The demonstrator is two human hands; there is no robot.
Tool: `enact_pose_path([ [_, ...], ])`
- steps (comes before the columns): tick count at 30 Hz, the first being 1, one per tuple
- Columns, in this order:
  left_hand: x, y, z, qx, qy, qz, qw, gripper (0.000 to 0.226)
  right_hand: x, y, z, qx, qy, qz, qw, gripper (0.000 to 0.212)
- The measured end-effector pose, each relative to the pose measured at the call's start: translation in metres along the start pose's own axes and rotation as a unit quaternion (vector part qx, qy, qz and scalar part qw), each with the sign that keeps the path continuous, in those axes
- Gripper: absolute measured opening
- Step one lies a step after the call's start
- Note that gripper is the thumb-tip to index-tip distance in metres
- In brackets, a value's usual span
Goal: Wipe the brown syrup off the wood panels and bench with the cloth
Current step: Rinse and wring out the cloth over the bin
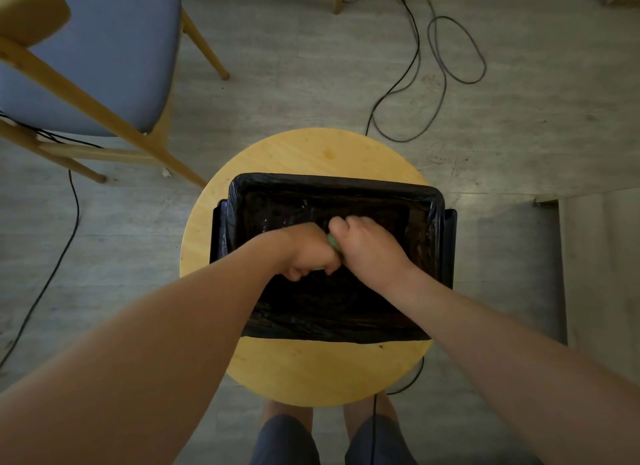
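The left hand (304,253) and right hand (367,249) meet over a black-lined tub (329,180) on the round bench (311,152); each grip curls round a green cloth (333,244), mostly hidden between them; the tub's dark inside is hard to make out.

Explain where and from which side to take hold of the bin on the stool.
Probably take the bin by its two short ends, one grip from each side: it is a wide rectangle, and those ends lie near the edge of the stool. The left hand and right hand hold the cloth.
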State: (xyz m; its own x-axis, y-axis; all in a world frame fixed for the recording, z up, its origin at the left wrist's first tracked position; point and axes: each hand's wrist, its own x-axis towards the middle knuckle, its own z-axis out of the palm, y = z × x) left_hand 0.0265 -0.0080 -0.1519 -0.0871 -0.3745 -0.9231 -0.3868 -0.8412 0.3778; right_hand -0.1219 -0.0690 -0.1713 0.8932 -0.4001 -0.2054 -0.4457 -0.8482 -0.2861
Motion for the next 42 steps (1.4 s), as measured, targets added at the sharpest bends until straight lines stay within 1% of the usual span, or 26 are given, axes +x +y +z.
enact_pose_path([
  [2, 0.003, -0.003, 0.005, 0.098, 0.048, 0.070, 0.992, 0.013, -0.003, 0.000, -0.006, 0.050, -0.041, 0.038, 0.997, 0.023],
  [4, 0.005, -0.009, 0.006, 0.192, 0.113, 0.144, 0.964, 0.018, -0.002, 0.002, -0.016, 0.150, -0.137, 0.122, 0.971, 0.012],
  [5, 0.006, -0.013, 0.006, 0.212, 0.134, 0.177, 0.952, 0.023, 0.001, 0.003, -0.021, 0.195, -0.198, 0.175, 0.944, 0.009],
  [6, 0.004, -0.016, 0.006, 0.225, 0.143, 0.202, 0.942, 0.039, 0.004, 0.003, -0.024, 0.234, -0.253, 0.222, 0.912, 0.010],
  [8, -0.001, -0.021, 0.009, 0.240, 0.146, 0.242, 0.929, 0.081, 0.008, 0.003, -0.034, 0.292, -0.332, 0.297, 0.846, 0.022],
  [9, -0.004, -0.022, 0.012, 0.242, 0.158, 0.264, 0.920, 0.092, 0.010, 0.004, -0.039, 0.323, -0.351, 0.328, 0.816, 0.029],
  [11, -0.011, -0.027, 0.016, 0.250, 0.200, 0.323, 0.891, 0.095, 0.010, 0.010, -0.048, 0.406, -0.371, 0.386, 0.741, 0.034],
  [13, -0.017, -0.033, 0.019, 0.276, 0.227, 0.365, 0.860, 0.096, 0.009, 0.016, -0.056, 0.493, -0.407, 0.410, 0.651, 0.028],
  [14, -0.018, -0.036, 0.020, 0.295, 0.231, 0.376, 0.847, 0.100, 0.008, 0.018, -0.060, 0.523, -0.431, 0.404, 0.615, 0.023],
  [15, -0.018, -0.038, 0.021, 0.308, 0.233, 0.383, 0.839, 0.104, 0.008, 0.018, -0.062, 0.544, -0.454, 0.387, 0.591, 0.017],
  [16, -0.017, -0.039, 0.021, 0.315, 0.236, 0.384, 0.835, 0.107, 0.009, 0.018, -0.064, 0.554, -0.476, 0.363, 0.578, 0.013],
  [17, -0.014, -0.040, 0.022, 0.322, 0.249, 0.385, 0.828, 0.109, 0.009, 0.016, -0.065, 0.557, -0.492, 0.339, 0.577, 0.013],
  [19, -0.009, -0.038, 0.022, 0.356, 0.305, 0.391, 0.792, 0.103, 0.008, 0.013, -0.066, 0.541, -0.498, 0.312, 0.602, 0.019],
  [21, -0.011, -0.026, 0.020, 0.439, 0.334, 0.355, 0.755, 0.070, 0.006, 0.010, -0.065, 0.489, -0.480, 0.308, 0.660, 0.019],
  [22, -0.015, -0.018, 0.018, 0.483, 0.327, 0.315, 0.749, 0.050, 0.006, 0.007, -0.062, 0.442, -0.464, 0.302, 0.706, 0.018],
  [23, -0.018, -0.011, 0.016, 0.512, 0.307, 0.275, 0.754, 0.036, 0.008, 0.003, -0.058, 0.376, -0.442, 0.282, 0.764, 0.019],
  [25, -0.022, 0.002, 0.012, 0.513, 0.271, 0.209, 0.787, 0.020, 0.012, -0.005, -0.049, 0.221, -0.365, 0.213, 0.879, 0.013],
  [26, -0.022, 0.007, 0.010, 0.488, 0.258, 0.182, 0.814, 0.013, 0.013, -0.008, -0.044, 0.169, -0.312, 0.181, 0.917, 0.010],
  [27, -0.021, 0.009, 0.008, 0.457, 0.243, 0.158, 0.841, 0.007, 0.013, -0.011, -0.041, 0.143, -0.264, 0.160, 0.940, 0.010],
  [30, -0.015, 0.010, 0.000, 0.365, 0.174, 0.120, 0.907, 0.007, 0.008, -0.012, -0.036, 0.084, -0.162, 0.103, 0.978, 0.007],
  [32, -0.012, 0.011, -0.003, 0.305, 0.117, 0.109, 0.939, 0.008, 0.004, -0.010, -0.031, 0.030, -0.103, 0.063, 0.992, 0.007],
  [35, -0.007, 0.013, -0.005, 0.216, 0.044, 0.063, 0.973, 0.006, -0.003, -0.008, -0.021, -0.011, -0.038, 0.027, 0.999, 0.010],
  [37, -0.008, 0.013, -0.006, 0.137, -0.020, 0.008, 0.990, 0.012, -0.008, -0.004, -0.011, -0.014, 0.005, 0.000, 1.000, 0.012],
  [39, -0.011, 0.012, -0.003, 0.073, -0.068, -0.019, 0.995, 0.022, -0.012, 0.000, -0.006, -0.018, 0.027, -0.022, 0.999, 0.018],
  [40, -0.010, 0.011, 0.000, 0.065, -0.060, -0.011, 0.996, 0.021, -0.012, 0.002, -0.006, -0.021, 0.023, -0.024, 0.999, 0.018],
  [42, -0.005, 0.008, 0.006, 0.124, 0.019, 0.056, 0.991, 0.016, -0.008, 0.006, -0.013, -0.018, -0.009, 0.010, 1.000, 0.015],
])
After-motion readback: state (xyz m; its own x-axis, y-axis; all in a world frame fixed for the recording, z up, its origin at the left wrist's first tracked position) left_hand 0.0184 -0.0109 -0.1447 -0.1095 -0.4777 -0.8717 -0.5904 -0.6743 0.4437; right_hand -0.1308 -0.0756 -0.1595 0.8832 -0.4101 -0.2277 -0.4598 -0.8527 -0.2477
